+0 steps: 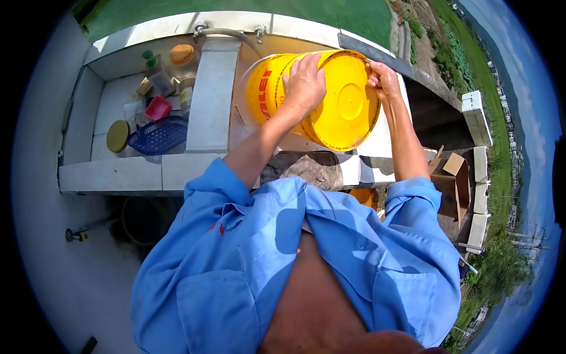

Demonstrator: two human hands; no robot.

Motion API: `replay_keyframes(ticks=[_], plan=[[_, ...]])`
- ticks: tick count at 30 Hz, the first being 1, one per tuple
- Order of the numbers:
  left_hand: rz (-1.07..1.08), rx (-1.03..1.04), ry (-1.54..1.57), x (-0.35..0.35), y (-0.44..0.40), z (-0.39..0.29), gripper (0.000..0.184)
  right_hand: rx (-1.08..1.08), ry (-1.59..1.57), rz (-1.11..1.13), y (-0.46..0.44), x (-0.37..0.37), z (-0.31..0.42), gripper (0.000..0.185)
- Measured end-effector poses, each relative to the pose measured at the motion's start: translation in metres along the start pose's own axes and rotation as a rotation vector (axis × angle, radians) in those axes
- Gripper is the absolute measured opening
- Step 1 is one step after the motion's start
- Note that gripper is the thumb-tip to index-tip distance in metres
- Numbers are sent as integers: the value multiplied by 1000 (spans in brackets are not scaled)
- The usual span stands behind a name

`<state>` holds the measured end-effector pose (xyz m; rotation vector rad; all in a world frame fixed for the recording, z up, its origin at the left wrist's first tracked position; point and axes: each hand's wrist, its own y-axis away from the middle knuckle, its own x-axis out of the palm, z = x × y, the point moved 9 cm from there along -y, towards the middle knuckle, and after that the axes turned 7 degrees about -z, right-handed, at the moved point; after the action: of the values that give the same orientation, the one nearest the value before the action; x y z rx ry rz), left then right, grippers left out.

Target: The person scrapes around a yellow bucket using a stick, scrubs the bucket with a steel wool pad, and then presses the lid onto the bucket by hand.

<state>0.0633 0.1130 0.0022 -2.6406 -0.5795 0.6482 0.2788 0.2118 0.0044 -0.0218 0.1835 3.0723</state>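
Observation:
A large yellow plastic bucket with red lettering lies tipped over on the white tiled sink counter, its round end turned to the right. My left hand rests on the bucket's upper side, fingers stretched over the curve. At the upper right edge of the round end is my right hand, its fingers bent and closed against the rim. Whether something small is also between those fingers, I cannot tell. A wet-looking grey cloth hangs at the counter's front edge, just below the bucket.
Left of a tiled divider, a basin holds a blue basket, a pink container, a pump bottle and jars. Taps with a hose sit on the back ledge. A cardboard box stands at the right.

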Motion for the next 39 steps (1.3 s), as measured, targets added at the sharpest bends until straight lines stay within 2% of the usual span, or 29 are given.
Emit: replay_keyframes(ticks=[2,4,6,7,8,10,11,12,14,18,22,24,26,29,31,32,34,36,39], plan=[[2,-17,-2,0,1,0,42,57,-253,40,-1,-2,-12,8],[14,-12,7,2,2,-2,43,53,-253,40,3,-2,-13,9],[14,-15,-4,3,4,-3,43,-103,-22,-133,17,-9,8,10],[15,-11,-15,3,5,-4,43,-174,128,-101,14,-9,18,11],[17,-14,-13,4,5,-5,43,-171,132,-102,10,-10,22,11],[8,-1,-16,5,7,-8,43,-858,958,-100,31,17,77,11],[13,-1,-11,7,7,-9,43,-904,1161,-51,32,27,81,12],[13,4,-21,7,8,-10,43,-899,1167,-55,32,29,90,12],[11,8,-28,7,8,-12,43,-862,1470,118,28,50,85,10],[26,-18,-59,10,8,-13,43,-903,1747,202,33,75,82,7],[2,-42,-41,7,7,-9,43,-739,1589,196,0,61,69,7],[33,-45,-23,7,5,-8,43,-144,704,112,-16,26,46,11],[21,-62,-11,7,0,-2,43,-154,488,34,-8,26,41,14],[20,-57,-19,5,4,-3,43,-152,522,43,-10,22,39,14],[27,-42,-11,7,6,-4,44,-778,1305,-88,12,39,77,16],[36,-43,-13,8,8,-5,44,-768,1304,-89,15,41,78,16],[26,-21,-21,9,9,-10,44,-800,1509,-70,18,51,78,18],[17,-9,-20,9,10,-9,44,-830,1482,-81,7,42,72,18],[-3,6,-19,9,11,-7,43,-302,630,79,-2,19,44,17]])
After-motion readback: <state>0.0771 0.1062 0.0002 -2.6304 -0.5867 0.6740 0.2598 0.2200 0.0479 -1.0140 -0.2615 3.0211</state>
